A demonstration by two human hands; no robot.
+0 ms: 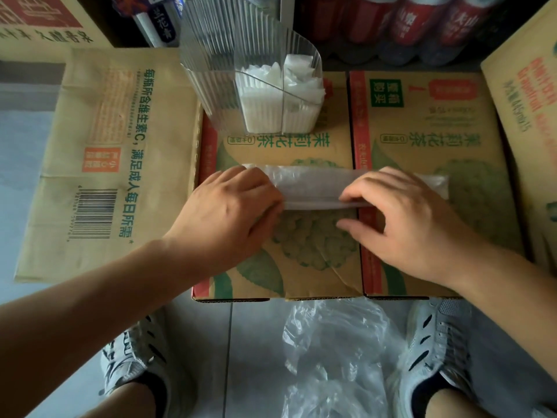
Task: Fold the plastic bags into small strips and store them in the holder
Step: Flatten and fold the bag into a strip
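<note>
A clear plastic bag (313, 188), folded into a long flat strip, lies across two cardboard boxes. My left hand (229, 212) covers its left end, fingers curled onto the near edge. My right hand (401, 215) pinches the near edge of the strip right of centre, fingers bent over it and thumb lower on the box. Behind the strip stands a clear ribbed holder (211, 79) with several folded white bags (289, 95) stacked in its right side.
The two tea boxes (422, 140) sit side by side as a work surface. A flattened carton (105, 164) lies at left, another box (530, 86) at right, red bottles (422, 25) behind. Loose crumpled plastic bags (340, 357) lie on the floor between my shoes.
</note>
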